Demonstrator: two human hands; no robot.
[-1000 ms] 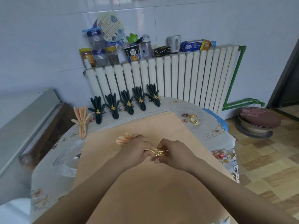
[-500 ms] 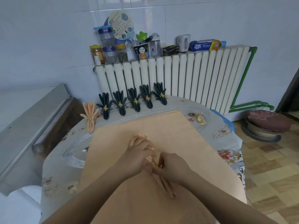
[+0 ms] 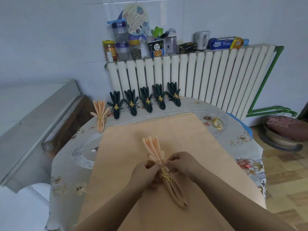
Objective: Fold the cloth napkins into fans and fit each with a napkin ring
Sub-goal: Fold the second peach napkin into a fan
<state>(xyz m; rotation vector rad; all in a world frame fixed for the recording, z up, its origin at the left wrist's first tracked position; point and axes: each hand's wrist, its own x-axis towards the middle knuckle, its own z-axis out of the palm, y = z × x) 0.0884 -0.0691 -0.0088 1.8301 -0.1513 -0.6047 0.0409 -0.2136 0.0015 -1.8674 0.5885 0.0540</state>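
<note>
While both hands [image 3: 164, 169] pinch peach napkin [image 3: 155, 150], dark fans [image 3: 146, 100] behind, spare rings [image 3: 218, 123] right.

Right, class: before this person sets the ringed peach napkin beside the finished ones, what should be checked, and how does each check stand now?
1. Gold ring sits round the peach napkin: ok.
2. Pleats fanned above the ring: ok.
3. Left hand and right hand both hold the napkin: ok.
4. Free space beside the finished peach fan: cannot tell.
5. Spare rings on the table: ok.
</note>
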